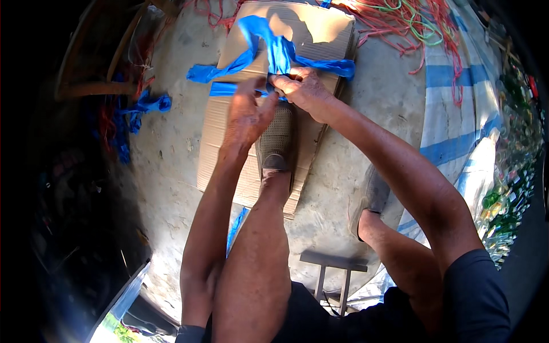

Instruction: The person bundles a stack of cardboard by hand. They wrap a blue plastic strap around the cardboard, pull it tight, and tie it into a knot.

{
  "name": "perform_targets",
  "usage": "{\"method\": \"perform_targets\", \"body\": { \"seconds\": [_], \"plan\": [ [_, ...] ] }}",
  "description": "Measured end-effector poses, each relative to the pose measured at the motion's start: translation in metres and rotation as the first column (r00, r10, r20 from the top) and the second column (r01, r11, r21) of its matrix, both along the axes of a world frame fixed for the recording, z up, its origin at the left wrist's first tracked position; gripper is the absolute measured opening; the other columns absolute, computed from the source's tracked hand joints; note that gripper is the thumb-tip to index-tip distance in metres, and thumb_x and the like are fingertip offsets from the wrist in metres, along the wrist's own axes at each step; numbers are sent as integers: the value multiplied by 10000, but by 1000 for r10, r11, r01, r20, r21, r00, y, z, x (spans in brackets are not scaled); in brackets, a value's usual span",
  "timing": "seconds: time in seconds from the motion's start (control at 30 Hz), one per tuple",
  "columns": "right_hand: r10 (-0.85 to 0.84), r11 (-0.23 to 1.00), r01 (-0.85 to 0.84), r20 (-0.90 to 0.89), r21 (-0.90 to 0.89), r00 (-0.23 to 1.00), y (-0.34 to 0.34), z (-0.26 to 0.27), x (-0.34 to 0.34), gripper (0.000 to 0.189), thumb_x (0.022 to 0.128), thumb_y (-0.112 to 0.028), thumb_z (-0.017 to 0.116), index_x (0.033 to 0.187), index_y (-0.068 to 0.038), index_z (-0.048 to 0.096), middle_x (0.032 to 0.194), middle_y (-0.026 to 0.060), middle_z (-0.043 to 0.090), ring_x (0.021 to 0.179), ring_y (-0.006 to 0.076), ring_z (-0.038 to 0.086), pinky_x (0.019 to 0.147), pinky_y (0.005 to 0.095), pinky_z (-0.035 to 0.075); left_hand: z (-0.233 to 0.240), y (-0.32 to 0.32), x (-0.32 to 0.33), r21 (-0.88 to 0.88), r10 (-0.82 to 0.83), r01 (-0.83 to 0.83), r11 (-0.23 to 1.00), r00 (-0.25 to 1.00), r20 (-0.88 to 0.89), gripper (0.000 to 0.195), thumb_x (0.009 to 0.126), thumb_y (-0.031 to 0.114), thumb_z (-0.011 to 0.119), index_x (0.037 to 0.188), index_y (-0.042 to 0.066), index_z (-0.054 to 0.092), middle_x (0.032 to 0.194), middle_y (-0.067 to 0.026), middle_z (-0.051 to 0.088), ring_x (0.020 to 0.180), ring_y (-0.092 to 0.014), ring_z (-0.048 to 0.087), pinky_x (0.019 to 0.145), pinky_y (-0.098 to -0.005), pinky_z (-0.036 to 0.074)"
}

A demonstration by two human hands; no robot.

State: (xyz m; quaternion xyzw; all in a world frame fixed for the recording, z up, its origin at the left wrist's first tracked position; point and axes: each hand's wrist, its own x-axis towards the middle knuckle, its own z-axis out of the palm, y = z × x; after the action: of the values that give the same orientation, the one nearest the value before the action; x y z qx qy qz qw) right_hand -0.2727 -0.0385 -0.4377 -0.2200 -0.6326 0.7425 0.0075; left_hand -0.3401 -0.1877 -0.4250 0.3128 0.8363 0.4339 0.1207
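Note:
A stack of flattened cardboard (240,150) lies on the floor before me, with a blue plastic strip (223,89) running across it. My right hand (309,91) pinches the gathered blue strip at the middle of the stack, where it bunches up. Loose blue ends (281,53) spread out beyond my fingers, to the left and right. Close by on the left, my left hand (251,113) is blurred, its thumb and fingers apart beside the bunched strip. Whether it holds any strip cannot be made out. My shod foot (278,133) presses on the cardboard just below both hands.
Red and green plastic twine (403,25) is heaped at the far right. A blue-and-white striped sheet (450,107) borders many glass bottles (510,206). At left are a wooden frame (96,89) and more blue strips (146,105). A small stool (333,260) stands below me.

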Motion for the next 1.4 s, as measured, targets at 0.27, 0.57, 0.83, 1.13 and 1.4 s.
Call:
{"method": "perform_targets", "body": {
  "seconds": [0.27, 0.57, 0.83, 1.13, 1.4],
  "plan": [
    [-78, 995, 75, 44, 64, 996, 7, 1, -3, 295, 954, -359, 616, 877, -78, 663, 658, -51, 499, 597, 50, 437, 588, 243, 387, -23, 14, -9, 98, -72, 22, 995, 844, 532, 248, 1009, 215, 573, 1051, 4, 696, 823, -41, 695, 834, -106, 636, 758, -281, 501],
    [-34, 977, 47, 65, -208, 997, 31, 14, -6, 487, 1010, -438, 442, 785, -27, 574, 550, -25, 370, 485, 107, 349, 532, 292, 361, 0, 20, -25, 249, -65, -140, 958, 742, 667, 451, 1036, 396, 484, 786, 43, 613, 694, -33, 617, 677, -114, 576, 661, -278, 436],
    [128, 979, -137, 69, 153, 989, 30, 13, 0, 607, 987, -461, 427, 602, -12, 567, 550, 60, 535, 523, 159, 521, 559, 316, 446, -21, 20, -30, 99, -159, 133, 986, 931, 329, 423, 1036, 390, 514, 794, 46, 563, 690, 20, 478, 663, -93, 438, 613, -280, 398],
    [173, 896, -114, -101, 429, 980, 27, -35, 15, 581, 1016, -403, 424, 592, -25, 543, 542, 52, 532, 526, 147, 508, 561, 318, 433, -60, 11, -39, -43, -139, 140, 989, 990, 38, 377, 1005, 348, 539, 874, 3, 615, 784, -238, 607, 693, -410, 559, 631, -440, 468],
    [-88, 996, 84, 118, 36, 989, 27, -15, 10, 546, 1008, -441, 449, 704, -12, 595, 528, 13, 417, 478, 110, 401, 479, 286, 361, -46, 16, -29, -170, -97, 108, 980, 993, 71, 409, 1014, 387, 491, 920, 10, 620, 832, -272, 633, 809, -464, 616, 683, -498, 484]
  ]
}}
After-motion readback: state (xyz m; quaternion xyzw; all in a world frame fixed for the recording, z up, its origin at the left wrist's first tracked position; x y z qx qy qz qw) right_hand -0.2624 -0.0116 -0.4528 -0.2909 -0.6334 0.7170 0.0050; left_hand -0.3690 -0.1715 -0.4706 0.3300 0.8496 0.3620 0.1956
